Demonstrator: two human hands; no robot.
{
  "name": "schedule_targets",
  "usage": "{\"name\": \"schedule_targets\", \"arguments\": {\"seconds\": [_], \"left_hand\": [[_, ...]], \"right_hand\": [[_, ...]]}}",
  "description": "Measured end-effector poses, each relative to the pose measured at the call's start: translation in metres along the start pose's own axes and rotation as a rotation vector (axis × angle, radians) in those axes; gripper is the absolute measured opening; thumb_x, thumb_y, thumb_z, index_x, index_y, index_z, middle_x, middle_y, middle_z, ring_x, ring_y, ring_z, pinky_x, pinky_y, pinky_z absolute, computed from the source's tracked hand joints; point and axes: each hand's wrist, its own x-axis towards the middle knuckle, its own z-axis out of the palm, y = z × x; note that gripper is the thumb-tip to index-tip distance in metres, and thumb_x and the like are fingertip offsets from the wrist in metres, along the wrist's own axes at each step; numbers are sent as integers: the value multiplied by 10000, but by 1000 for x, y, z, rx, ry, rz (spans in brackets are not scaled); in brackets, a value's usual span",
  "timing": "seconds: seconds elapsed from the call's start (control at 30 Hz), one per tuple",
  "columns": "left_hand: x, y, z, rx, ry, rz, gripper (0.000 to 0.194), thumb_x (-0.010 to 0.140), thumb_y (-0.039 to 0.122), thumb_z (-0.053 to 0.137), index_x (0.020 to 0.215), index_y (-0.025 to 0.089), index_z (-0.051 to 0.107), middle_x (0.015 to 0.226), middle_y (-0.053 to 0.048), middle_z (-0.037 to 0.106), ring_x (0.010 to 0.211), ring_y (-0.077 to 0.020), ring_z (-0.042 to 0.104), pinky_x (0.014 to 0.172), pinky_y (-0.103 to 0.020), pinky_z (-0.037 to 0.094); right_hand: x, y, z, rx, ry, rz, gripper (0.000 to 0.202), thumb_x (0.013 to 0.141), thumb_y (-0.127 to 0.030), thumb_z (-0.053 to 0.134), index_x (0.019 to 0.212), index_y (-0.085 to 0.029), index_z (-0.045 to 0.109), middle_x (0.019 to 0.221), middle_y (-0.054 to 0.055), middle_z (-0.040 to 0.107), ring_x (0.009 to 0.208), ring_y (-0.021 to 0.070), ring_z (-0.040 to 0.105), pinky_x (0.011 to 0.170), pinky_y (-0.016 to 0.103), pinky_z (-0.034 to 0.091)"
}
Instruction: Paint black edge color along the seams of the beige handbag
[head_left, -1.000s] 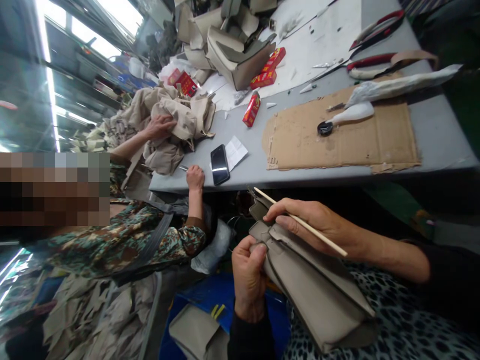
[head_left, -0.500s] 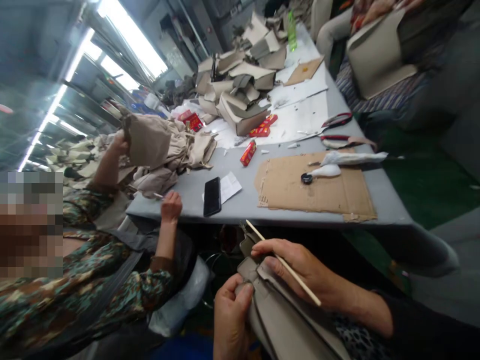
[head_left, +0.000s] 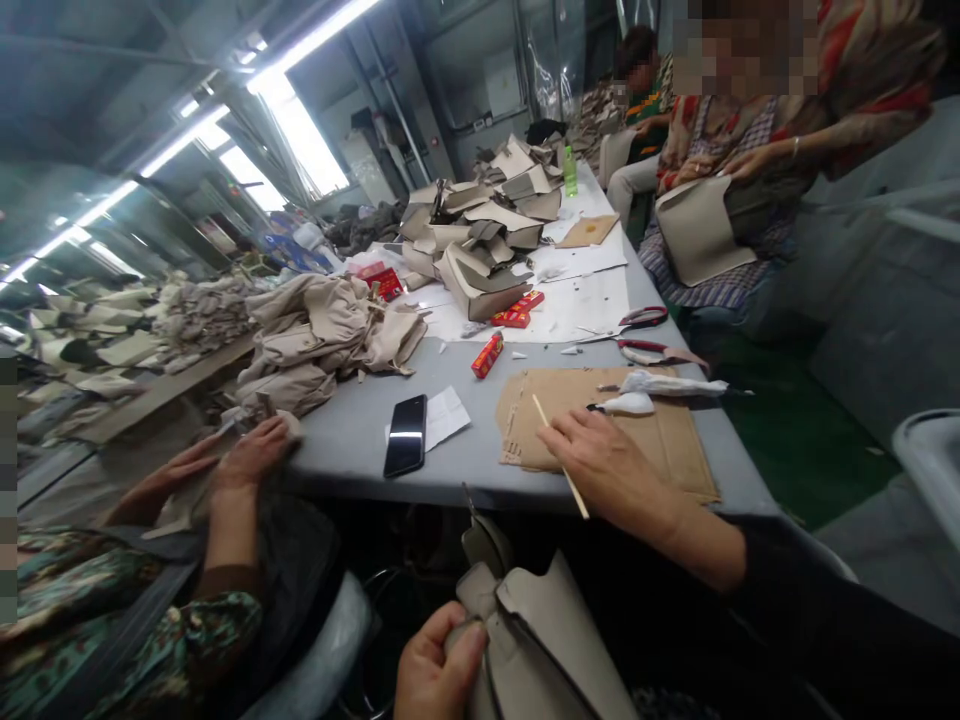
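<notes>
My left hand (head_left: 437,668) grips the top edge of a beige leather bag piece (head_left: 540,640) that rests on my lap below the table edge. My right hand (head_left: 607,465) holds a thin wooden stick (head_left: 560,456) and hovers over the near edge of a cardboard sheet (head_left: 675,440) on the grey table (head_left: 352,430). The stick's tip points away toward a small black glue lid (head_left: 594,407) and a white wrapped tool (head_left: 630,402) farther back on the cardboard.
A black phone (head_left: 406,435) and a paper slip (head_left: 444,415) lie left of the cardboard. Red boxes (head_left: 487,354), scissors (head_left: 643,318), beige fabric heaps (head_left: 322,330) and stacked bag parts (head_left: 480,235) fill the table. A co-worker's hands (head_left: 240,460) work at left; other people sit at far right.
My right hand left the bag piece and rose with the stick over the cardboard. The view tilted up. The co-worker at left lowered the fabric to the table edge.
</notes>
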Motion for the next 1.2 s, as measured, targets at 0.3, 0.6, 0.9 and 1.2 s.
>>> {"name": "schedule_targets", "arguments": {"seconds": [0.3,0.6,0.9,1.2], "left_hand": [[-18,12,14,-29,-20,20,332,607,370,863,688,155,624,570,35,548,489,-95,441,489,-196,373],[-19,10,15,4,-69,67,278,668,347,830,724,138,655,619,18,549,544,-98,430,529,-198,368],[-24,6,9,45,-152,67,391,725,465,861,774,157,626,662,22,520,581,-100,422,538,-191,355],[-29,5,13,183,-181,179,329,854,448,767,779,171,607,701,27,472,633,-108,388,586,-205,341]], "right_hand": [[19,19,-5,-122,-138,-68,313,975,-79,457,1199,-93,676,1069,195,680,1000,324,579,843,419,420],[-37,-57,12,1023,-164,-105,263,1050,-277,463,1224,-195,643,1154,101,685,1077,236,609,967,394,489],[-58,-74,31,1688,-409,181,291,1024,-447,546,1016,-174,644,899,3,613,830,144,548,751,237,441],[-64,-72,33,1840,-406,244,272,989,-439,620,969,-170,659,853,-10,590,780,123,507,706,217,414]]}}
